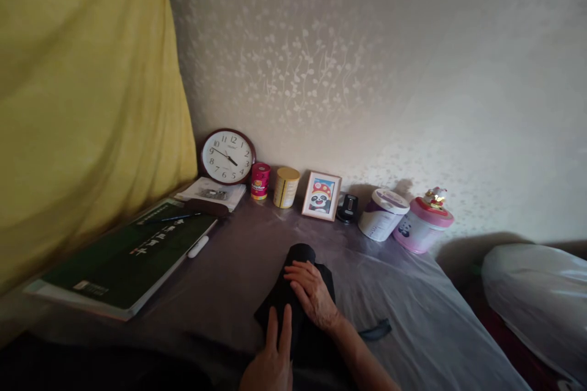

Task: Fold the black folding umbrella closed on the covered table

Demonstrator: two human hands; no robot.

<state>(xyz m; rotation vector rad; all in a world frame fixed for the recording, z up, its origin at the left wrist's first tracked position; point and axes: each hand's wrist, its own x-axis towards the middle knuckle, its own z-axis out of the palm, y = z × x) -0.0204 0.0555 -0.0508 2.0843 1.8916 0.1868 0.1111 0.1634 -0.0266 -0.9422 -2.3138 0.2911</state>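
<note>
A black piece of cloth (298,255), perhaps a folded garment, lies on the table in front of me; its exact kind I cannot make out. Across its upper part rests my right hand (314,296), laid flat with the fingers stretched toward the left. My left hand (273,351) is lower down, near the table's front edge, with two fingers extended forward and apart on the cloth. The rest of its fingers are hard to see. Beside the cloth, right of my right forearm, is a dark strap-like strip (376,330).
A grey cover (229,287) drapes the table. At left lie a large green book (123,256) and a white marker (198,247). Along the wall stand a clock (228,157), a pink can (260,182), a yellow can (287,188), a panda picture (321,195) and two tubs (383,215).
</note>
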